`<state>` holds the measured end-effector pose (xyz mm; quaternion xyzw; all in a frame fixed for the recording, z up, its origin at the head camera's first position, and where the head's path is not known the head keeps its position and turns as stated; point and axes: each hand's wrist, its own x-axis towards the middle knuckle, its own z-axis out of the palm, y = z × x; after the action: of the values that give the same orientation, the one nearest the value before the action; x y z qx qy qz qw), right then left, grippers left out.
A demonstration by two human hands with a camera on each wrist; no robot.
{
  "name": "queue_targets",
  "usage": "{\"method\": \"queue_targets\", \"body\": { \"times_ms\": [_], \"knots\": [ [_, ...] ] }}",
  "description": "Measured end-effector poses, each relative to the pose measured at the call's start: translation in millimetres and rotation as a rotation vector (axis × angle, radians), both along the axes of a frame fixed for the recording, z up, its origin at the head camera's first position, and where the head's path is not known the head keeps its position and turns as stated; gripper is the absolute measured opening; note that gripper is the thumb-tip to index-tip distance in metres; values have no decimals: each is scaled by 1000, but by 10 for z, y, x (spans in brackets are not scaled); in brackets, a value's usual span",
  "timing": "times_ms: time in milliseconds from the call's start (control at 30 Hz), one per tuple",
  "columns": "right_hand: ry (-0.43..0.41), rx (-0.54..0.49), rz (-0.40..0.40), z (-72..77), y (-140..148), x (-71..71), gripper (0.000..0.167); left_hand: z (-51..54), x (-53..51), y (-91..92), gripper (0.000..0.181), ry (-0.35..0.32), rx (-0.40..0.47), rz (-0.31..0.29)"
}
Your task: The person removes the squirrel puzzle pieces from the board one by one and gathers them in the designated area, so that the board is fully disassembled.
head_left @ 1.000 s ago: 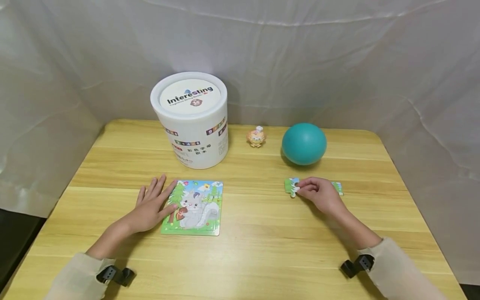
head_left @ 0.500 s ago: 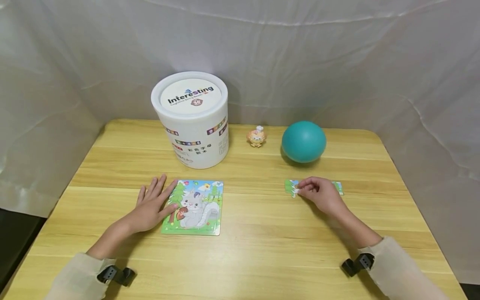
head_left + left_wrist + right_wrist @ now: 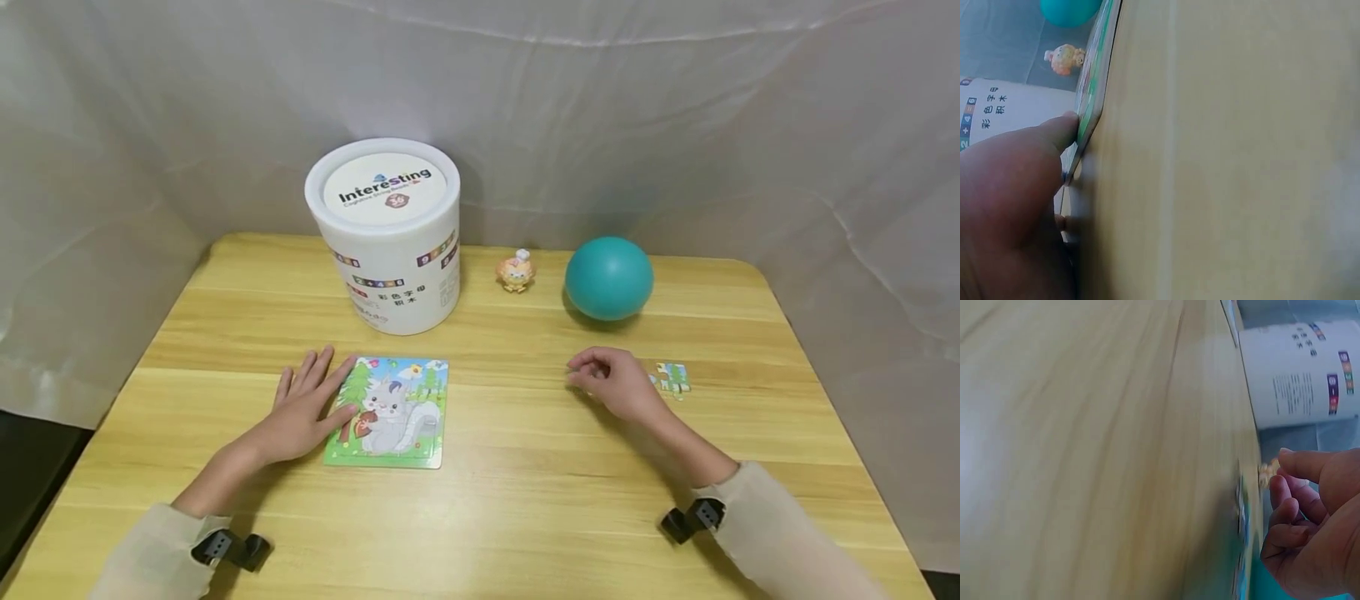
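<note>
One squirrel puzzle [image 3: 401,421]: flat on the table [image 3: 510,521], left side; picture looks whole, no gap seen past the fingers; I'd judge it done.
Left hand [image 3: 300,421]: fingers spread at the puzzle's left edge, thumb resting on it; grips nothing.
Right hand [image 3: 622,385]: fingers loosely curled by the small pieces [image 3: 677,377]; none seen in its grasp.
Pieces left: near the ball [image 3: 609,279], partly hidden; can't count them; probably still unfinished.
</note>
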<state>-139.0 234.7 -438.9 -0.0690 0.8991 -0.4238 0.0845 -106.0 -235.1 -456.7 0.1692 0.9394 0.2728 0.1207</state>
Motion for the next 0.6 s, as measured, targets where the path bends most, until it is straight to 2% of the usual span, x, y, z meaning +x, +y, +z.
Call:
{"method": "queue_targets", "body": {
  "times_ms": [200, 400, 500, 600],
  "knots": [
    [-9, -34, 52, 40, -325, -50, 16, -26, 0, -14, 75, 7, 20, -1],
    [2, -67, 135, 34, -677, -75, 17, 54, 9, 45, 74, 15, 57, 5],
    [-4, -80, 174, 13, -859, -79, 17, 106, 30, 146, 75, 33, 53, -17],
    [-16, -103, 202, 9, -1035, -74, 16, 141, 63, 280, 78, 41, 35, -66]
  ]
}}
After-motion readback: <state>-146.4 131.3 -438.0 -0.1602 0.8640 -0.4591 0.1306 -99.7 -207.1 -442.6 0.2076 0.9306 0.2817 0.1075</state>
